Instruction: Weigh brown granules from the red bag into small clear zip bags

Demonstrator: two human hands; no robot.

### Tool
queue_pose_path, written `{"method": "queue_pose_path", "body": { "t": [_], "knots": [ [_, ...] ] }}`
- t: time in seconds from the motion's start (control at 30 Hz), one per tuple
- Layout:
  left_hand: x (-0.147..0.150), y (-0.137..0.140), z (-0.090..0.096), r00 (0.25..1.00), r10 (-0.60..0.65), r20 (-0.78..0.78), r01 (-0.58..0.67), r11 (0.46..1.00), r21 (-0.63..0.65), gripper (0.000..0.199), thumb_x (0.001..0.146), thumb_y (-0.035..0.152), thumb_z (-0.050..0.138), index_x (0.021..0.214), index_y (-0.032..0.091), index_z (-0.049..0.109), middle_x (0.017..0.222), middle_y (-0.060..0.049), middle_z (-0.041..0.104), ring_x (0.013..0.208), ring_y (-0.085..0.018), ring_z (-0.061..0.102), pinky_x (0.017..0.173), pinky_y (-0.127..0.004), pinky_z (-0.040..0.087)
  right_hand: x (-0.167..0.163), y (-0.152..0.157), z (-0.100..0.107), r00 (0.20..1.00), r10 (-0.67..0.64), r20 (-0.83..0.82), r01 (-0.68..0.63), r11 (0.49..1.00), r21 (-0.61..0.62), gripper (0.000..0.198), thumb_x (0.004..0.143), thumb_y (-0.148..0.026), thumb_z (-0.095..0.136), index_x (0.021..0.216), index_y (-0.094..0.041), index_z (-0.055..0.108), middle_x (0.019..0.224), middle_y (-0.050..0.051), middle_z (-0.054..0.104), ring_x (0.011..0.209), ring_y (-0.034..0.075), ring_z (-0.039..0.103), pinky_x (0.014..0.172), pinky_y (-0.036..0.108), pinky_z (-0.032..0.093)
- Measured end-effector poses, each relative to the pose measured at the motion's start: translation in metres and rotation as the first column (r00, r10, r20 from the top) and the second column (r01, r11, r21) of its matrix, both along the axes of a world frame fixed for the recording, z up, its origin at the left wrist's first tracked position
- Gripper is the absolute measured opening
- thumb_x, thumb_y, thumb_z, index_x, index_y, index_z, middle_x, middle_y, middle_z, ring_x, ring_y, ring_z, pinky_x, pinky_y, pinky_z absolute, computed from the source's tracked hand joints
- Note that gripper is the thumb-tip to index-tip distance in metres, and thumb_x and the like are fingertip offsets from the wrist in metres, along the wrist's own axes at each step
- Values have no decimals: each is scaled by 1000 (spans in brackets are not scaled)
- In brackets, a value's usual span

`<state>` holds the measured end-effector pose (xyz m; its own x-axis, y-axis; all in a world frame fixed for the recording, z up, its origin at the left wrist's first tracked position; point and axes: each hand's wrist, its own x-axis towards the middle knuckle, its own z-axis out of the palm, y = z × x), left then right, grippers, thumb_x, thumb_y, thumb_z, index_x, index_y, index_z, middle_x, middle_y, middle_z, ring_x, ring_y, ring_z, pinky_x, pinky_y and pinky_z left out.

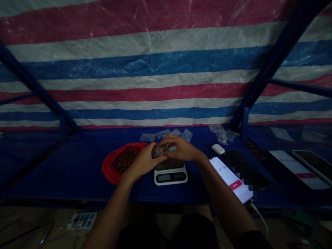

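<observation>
Both of my hands meet above a small white digital scale (171, 175) with a dark weighing plate. My left hand (147, 159) is curled around one side of a small clear plastic bag (158, 150) that has something brownish in it. On the other side my right hand (180, 148) pinches the bag's upper part. Just left of the scale lies an open red plastic bag (110, 167), filled with small reddish-brown dried pieces (126, 160). The digits on the scale's display are too blurred to read.
Several clear plastic bags (148, 137) lie behind my hands, with more crumpled bags (220, 133) to the right. A white earphone case (218, 149), a lit phone (228, 178) on a cable (260, 216) and a dark blurred-out object sit right. Blue metal bars (267, 76) slant upward.
</observation>
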<state>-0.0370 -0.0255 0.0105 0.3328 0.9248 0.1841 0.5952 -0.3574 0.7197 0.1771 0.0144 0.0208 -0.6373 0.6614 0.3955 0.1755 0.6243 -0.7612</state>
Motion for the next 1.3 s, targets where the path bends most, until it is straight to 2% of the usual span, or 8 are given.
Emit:
{"method": "queue_pose_path", "body": {
  "t": [0.2, 0.47, 0.67, 0.93, 1.03, 1.13, 1.2, 1.3],
  "knots": [
    [1, -2, -1, 994, -15, 105, 19, 999, -43, 43, 87, 44, 69, 120, 18, 61, 117, -9, 72, 105, -27, 68, 91, -41, 53, -2, -5, 4, 987, 45, -153, -67, 988, -140, 38, 84, -21, 75, 122, -21, 69, 117, 7, 72, 105, 20, 69, 97, 39, 54],
    [10, -5, 4, 966, -112, 233, 121, 992, -23, 45, 90, 34, 67, 132, 20, 58, 136, -10, 67, 124, -26, 63, 107, -43, 49, -4, -8, 10, 993, -77, -88, 76, 997, -24, 39, 85, -38, 79, 122, -27, 73, 116, 5, 73, 96, 20, 65, 78, 33, 52],
    [17, -3, 8, 946, -104, 307, 122, 992, -41, 41, 92, 34, 63, 130, 19, 59, 134, -12, 67, 122, -27, 64, 106, -45, 51, -4, -8, 9, 980, -125, -152, 122, 992, -29, 40, 83, -39, 80, 120, -26, 74, 115, 5, 73, 91, 18, 64, 71, 31, 49],
    [15, 2, 6, 953, -41, 301, 66, 995, -76, 37, 93, 44, 62, 119, 18, 62, 116, -10, 73, 107, -24, 69, 94, -38, 55, 5, -6, 5, 937, -184, -297, 124, 970, -210, 41, 74, -39, 87, 104, -19, 68, 111, 9, 73, 97, 21, 69, 88, 36, 57],
    [9, 8, 5, 927, 46, 373, -18, 997, -78, 42, 94, 51, 60, 118, 17, 62, 109, -9, 74, 99, -22, 70, 91, -37, 55, 10, -3, -2, 898, -201, -391, 104, 962, -254, 50, 75, -33, 85, 118, -21, 61, 116, 9, 70, 106, 21, 70, 97, 38, 56],
    [2, 20, 3, 853, 145, 501, -129, 989, -67, 42, 91, 53, 65, 111, 17, 62, 97, -7, 75, 90, -22, 73, 86, -35, 55, 12, 2, -12, 932, -171, -319, 96, 966, -238, 57, 81, -28, 77, 133, -23, 55, 122, 9, 67, 110, 22, 69, 96, 39, 56],
    [0, 30, 3, 814, 189, 549, -193, 980, -52, 41, 88, 55, 68, 104, 18, 62, 89, -6, 76, 84, -22, 73, 79, -33, 56, 12, 5, -20, 972, -149, -181, 121, 980, -156, 47, 81, -24, 73, 127, -22, 62, 122, 9, 69, 111, 24, 68, 98, 42, 55],
    [0, 49, 1, 823, 212, 526, -260, 965, 18, 40, 85, 56, 70, 101, 20, 62, 86, -5, 76, 77, -20, 72, 69, -30, 53, 9, 8, -29, 983, -182, 14, 182, 983, -14, 36, 79, -19, 74, 115, -19, 70, 115, 9, 72, 107, 25, 69, 99, 44, 53]
  ]
}}
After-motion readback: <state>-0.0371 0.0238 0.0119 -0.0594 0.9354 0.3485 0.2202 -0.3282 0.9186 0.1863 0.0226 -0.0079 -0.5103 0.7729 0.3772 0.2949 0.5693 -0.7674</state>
